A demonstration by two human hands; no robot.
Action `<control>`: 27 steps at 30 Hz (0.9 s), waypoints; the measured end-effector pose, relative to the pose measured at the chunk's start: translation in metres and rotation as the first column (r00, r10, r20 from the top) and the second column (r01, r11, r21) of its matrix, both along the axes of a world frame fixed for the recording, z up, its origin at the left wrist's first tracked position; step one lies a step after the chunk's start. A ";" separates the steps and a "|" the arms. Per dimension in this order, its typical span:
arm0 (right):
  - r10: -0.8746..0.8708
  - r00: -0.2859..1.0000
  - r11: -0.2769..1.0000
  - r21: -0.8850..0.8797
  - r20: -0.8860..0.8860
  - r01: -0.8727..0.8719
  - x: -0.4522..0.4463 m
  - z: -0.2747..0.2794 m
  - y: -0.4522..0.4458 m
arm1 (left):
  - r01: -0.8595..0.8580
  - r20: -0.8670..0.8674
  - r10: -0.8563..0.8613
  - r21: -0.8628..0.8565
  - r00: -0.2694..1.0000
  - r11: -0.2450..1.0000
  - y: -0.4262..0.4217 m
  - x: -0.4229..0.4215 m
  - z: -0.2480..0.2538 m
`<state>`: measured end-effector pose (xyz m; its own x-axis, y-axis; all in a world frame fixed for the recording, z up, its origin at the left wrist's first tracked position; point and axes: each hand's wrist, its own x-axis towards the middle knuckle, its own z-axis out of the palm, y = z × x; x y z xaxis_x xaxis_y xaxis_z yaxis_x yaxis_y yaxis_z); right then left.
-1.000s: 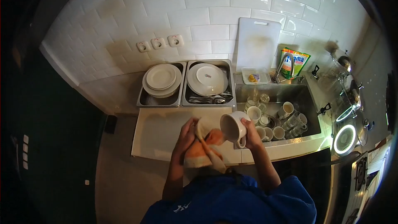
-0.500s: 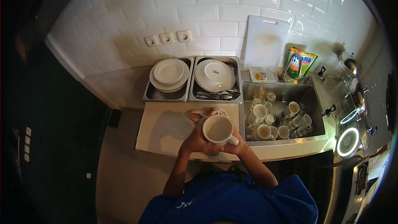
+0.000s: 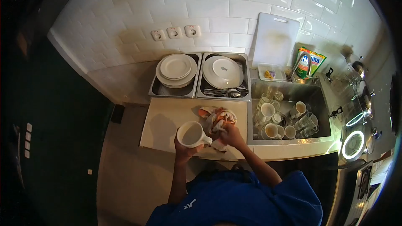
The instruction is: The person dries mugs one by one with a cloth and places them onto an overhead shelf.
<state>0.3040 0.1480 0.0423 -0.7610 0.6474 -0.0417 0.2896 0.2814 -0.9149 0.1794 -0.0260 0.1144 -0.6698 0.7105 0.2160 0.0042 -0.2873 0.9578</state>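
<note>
A white mug [image 3: 193, 136] rests in my left hand [image 3: 183, 152], its mouth facing up and its handle pointing right. The fingers of that hand curl round the mug's lower left side. My right hand [image 3: 233, 137] grips a crumpled white and orange cloth [image 3: 222, 121] just to the right of the mug. Part of the cloth hangs below the hand, over the pale counter [image 3: 167, 115]. The cloth hides most of the right fingertips.
On the right is a steel sink [image 3: 289, 142] with several mugs and glasses. Behind the counter stand two metal trays [image 3: 199, 75] with plates, cutlery in the right one. A white cutting board [image 3: 274, 42] leans on the tiles by the tap [image 3: 298, 63].
Both hands were together round the mug; now they are apart. The mug has moved left in my left hand, and my right hand has the cloth out beside it.
</note>
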 end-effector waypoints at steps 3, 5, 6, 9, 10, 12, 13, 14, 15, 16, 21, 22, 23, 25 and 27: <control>0.008 0.966 0.762 -0.624 -0.258 -0.173 0.007 0.041 0.004 | -0.108 0.010 0.108 0.005 0.994 0.994 0.001 0.005 0.007; -0.088 0.931 0.581 -0.777 -0.355 -0.242 0.011 0.078 -0.008 | -0.143 -0.047 0.142 -0.027 0.989 0.989 0.006 0.006 0.010; -0.120 0.898 0.561 -0.775 -0.423 -0.290 0.008 0.086 -0.018 | -0.151 -0.018 0.151 -0.046 0.988 0.987 0.009 0.009 0.011; -0.076 0.864 0.736 -0.612 -0.498 -0.288 0.005 0.100 -0.033 | -0.151 -0.021 0.149 -0.078 0.989 0.985 0.016 0.014 0.006; -0.036 0.866 0.816 -0.515 -0.499 -0.262 0.005 0.102 -0.035 | -0.137 -0.031 0.135 -0.085 0.990 0.987 0.017 0.016 0.005; 0.119 0.829 0.854 -0.369 -0.547 -0.366 0.000 0.067 -0.023 | -0.103 -0.051 0.098 -0.107 0.994 0.989 0.018 0.021 0.006; 0.137 0.838 0.923 -0.240 -0.528 -0.302 -0.004 0.069 -0.026 | -0.075 -0.019 0.073 -0.131 0.997 0.989 0.015 0.020 0.003; 0.150 0.850 0.967 -0.102 -0.505 -0.232 -0.005 0.071 -0.028 | -0.072 -0.071 0.064 -0.115 0.995 0.991 0.014 0.018 0.008; 0.110 0.873 0.923 -0.278 -0.475 -0.267 -0.001 0.065 -0.028 | -0.068 -0.120 0.056 -0.098 0.991 0.993 0.014 0.018 0.015; 0.088 0.859 0.920 -0.289 -0.504 -0.263 0.002 0.064 -0.031 | -0.067 -0.166 0.053 -0.081 0.985 0.994 0.014 0.020 0.022; 0.112 0.858 0.973 -0.121 -0.501 -0.198 0.013 0.073 -0.043 | -0.212 -0.245 0.171 -0.151 0.954 0.966 0.021 0.037 0.035; 0.118 0.869 0.981 -0.081 -0.480 -0.178 0.016 0.072 -0.042 | -0.251 -0.267 0.197 -0.183 0.943 0.951 0.021 0.040 0.034; 0.148 0.881 0.987 0.010 -0.450 -0.161 0.016 0.070 -0.036 | -0.203 -0.278 0.147 -0.185 0.949 0.962 0.021 0.041 0.036; 0.022 0.887 0.996 -0.070 -0.461 -0.062 0.018 0.068 -0.032 | -0.104 -0.300 0.041 -0.196 0.953 0.975 0.017 0.045 0.039; -0.032 0.898 0.999 -0.038 -0.439 0.017 0.021 0.073 -0.023 | 0.157 -0.045 -0.159 -0.042 0.986 0.987 0.012 0.046 0.040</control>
